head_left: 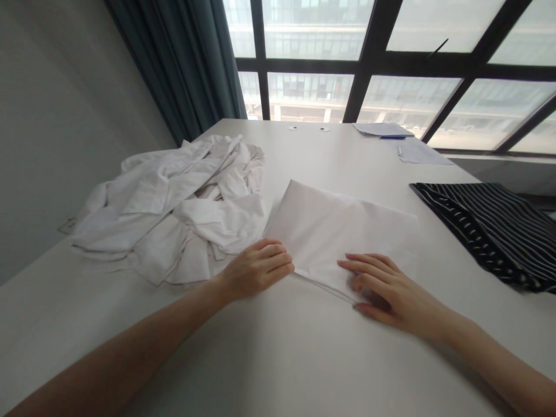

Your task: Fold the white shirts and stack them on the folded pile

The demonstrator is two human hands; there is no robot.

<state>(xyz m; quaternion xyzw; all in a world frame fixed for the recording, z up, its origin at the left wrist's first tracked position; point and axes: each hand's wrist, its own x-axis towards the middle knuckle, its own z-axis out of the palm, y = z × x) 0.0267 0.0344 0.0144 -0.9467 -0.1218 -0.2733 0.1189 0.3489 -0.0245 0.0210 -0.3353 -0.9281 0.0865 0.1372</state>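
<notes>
Where the right hand rests, cloth lies beneath.

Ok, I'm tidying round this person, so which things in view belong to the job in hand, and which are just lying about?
In the job:
white cloth, left grip at its edge, right grip on top
white fabric heap, probably

Just lying about, it seems:
black striped cloth
papers
blue pen-like item

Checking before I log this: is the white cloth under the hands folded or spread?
Folded: the white cloth shows layered edges along its near side, between left hand and right hand.
</notes>
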